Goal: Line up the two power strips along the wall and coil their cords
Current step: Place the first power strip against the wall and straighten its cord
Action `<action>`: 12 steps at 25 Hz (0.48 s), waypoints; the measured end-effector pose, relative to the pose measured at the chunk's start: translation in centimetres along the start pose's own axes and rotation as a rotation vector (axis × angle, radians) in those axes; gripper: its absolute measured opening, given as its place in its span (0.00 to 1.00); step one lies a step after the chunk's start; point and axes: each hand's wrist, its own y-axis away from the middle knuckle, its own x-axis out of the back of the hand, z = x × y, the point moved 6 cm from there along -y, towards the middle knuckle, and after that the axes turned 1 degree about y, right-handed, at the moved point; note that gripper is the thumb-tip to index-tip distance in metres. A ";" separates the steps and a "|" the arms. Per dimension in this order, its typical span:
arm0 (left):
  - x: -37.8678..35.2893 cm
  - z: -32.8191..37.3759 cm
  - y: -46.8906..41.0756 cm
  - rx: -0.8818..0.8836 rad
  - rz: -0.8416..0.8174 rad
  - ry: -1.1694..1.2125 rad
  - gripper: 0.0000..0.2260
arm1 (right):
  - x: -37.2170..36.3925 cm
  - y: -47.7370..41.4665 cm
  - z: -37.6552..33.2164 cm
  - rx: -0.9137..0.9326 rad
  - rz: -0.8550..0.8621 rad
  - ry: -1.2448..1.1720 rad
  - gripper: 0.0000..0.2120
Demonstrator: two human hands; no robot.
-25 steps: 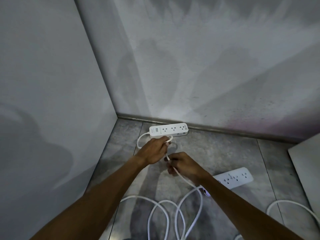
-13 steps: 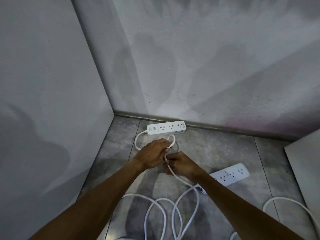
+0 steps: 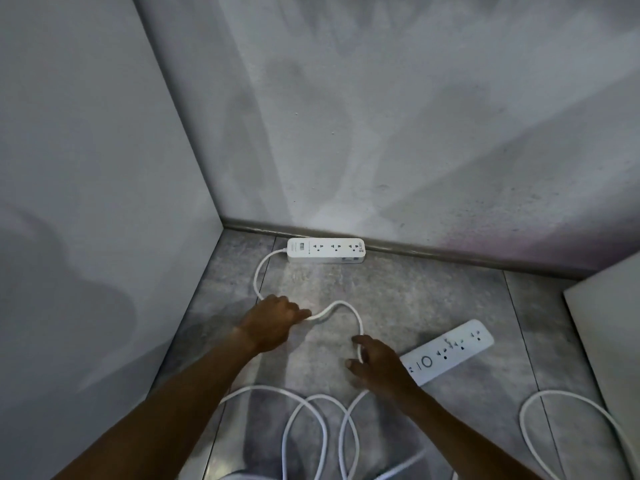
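- Our left hand (image 3: 273,320) is curled round the white cord (image 3: 341,304). Our right hand (image 3: 375,363) pinches the same cord a little further along, thumb on one side and fingers on the other.
- Between the two hands the cord rises in one small arch, which we judge to be the start of a coil.
- The first power strip (image 3: 326,250) lies beyond our left hand, flat on the floor (image 3: 398,299). Its long side is against the baseboard (image 3: 450,252) of the wall (image 3: 415,150), so that part looks done.
- Its cord leaves the strip's left end and curves down into our left hand.
- The second power strip (image 3: 448,351) lies just to the right of our right hand, slanted and well away from the wall. It is not yet lined up.
- Behind our hands, toward us, the cord sprawls in several loose, overlapping loops that are not gathered.
- Another white cord (image 3: 568,398) bends in an open loop far to the right, near a white panel (image 3: 609,323). We cannot tell where it connects.
- By our reckoning we are under halfway: one strip is placed and one coil barely begun, with the second strip and both cords left to do.
- Both strips are white, with three sockets showing on each.
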 end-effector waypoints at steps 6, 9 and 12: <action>-3.0 -2.0 2.2 0.226 -0.100 -0.092 0.22 | 1.2 2.2 3.1 0.176 0.110 0.426 0.28; -4.6 -1.2 3.0 0.444 -0.159 -0.032 0.24 | 1.1 2.3 3.2 0.182 0.155 0.380 0.29; -6.2 -0.4 4.4 0.603 -0.127 0.068 0.32 | 0.8 2.0 3.0 0.129 0.173 0.384 0.28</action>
